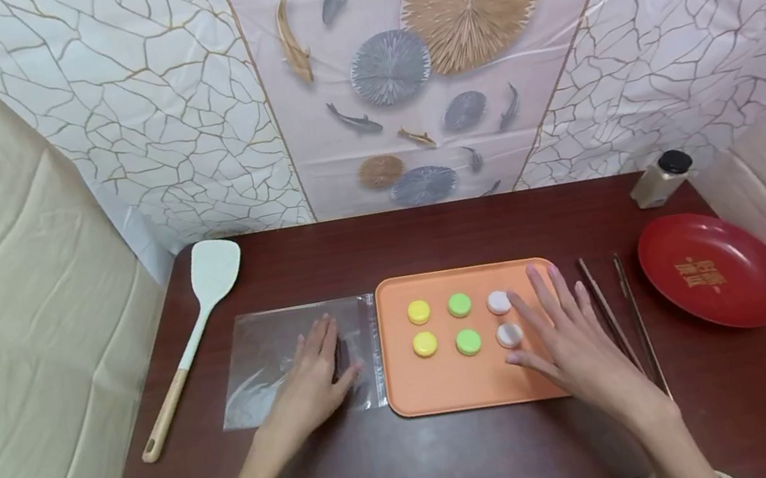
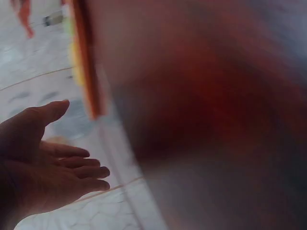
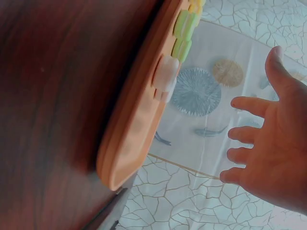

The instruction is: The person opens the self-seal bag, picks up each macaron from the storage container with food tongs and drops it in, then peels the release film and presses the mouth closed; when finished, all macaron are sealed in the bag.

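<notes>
In the head view my left hand [image 1: 311, 382] is over a clear plastic zip bag [image 1: 255, 383], fingers extended; whether it touches the bag I cannot tell. The left wrist view shows that hand relaxed and holding nothing. An orange tray [image 1: 446, 389] lies to the right of the bag. On it sit two yellow macarons [image 1: 419, 312], two green macarons [image 1: 459, 305] and two white macarons [image 1: 509, 334]. My right hand [image 1: 576, 346] hovers over the tray's right end, fingers spread beside the white macarons. The right wrist view shows its palm holding nothing.
Two slim metal rods, apparently tongs [image 1: 643, 322], lie right of the tray. Beyond them are a red plate [image 1: 747, 279] and a black-lidded jar [image 1: 655, 185]. A white spatula with a wooden handle [image 1: 190, 339] lies at left. Cloth-covered walls edge the dark table [image 1: 421, 469].
</notes>
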Demonstrator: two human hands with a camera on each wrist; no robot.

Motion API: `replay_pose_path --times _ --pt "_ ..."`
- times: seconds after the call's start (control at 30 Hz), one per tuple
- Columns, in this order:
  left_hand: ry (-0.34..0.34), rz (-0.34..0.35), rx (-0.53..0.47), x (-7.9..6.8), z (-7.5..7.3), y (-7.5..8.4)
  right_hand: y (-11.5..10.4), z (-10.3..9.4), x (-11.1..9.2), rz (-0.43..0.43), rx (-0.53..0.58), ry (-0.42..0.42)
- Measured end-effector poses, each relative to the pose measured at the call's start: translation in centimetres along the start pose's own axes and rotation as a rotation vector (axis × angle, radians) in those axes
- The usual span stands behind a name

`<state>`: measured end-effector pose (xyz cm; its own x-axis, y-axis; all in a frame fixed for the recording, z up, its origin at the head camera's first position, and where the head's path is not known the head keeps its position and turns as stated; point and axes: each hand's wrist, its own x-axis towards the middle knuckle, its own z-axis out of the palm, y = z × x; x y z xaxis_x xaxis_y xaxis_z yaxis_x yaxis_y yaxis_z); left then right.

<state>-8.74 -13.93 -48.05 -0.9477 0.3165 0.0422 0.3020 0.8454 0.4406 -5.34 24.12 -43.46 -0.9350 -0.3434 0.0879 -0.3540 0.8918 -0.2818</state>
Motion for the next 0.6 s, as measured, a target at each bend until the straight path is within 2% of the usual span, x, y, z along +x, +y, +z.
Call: replay_pose_path --times 0.13,0.3,0.37,0.47,0.6 --pt "-0.018 0.003 0.035 0.0 1.7 -0.5 0.0 0.3 -0.2 0.011 0.046 -0.03" --pt "-0.047 -0.025 0.151 0.1 3.0 0.4 0.2 0.3 -0.5 0.027 0.046 -0.027" --pt "-0.016 -0.033 0.183 0.3 3.3 0.8 0.4 0.5 -0.6 0.024 0.048 -0.018" --pt "0.069 -0.023 0.22 0.4 3.7 1.0 0.6 0.9 -0.7 0.001 0.059 0.006" --pt "0.222 0.048 0.302 0.6 4.4 1.0 0.8 1.6 -0.8 -0.031 0.055 0.027"
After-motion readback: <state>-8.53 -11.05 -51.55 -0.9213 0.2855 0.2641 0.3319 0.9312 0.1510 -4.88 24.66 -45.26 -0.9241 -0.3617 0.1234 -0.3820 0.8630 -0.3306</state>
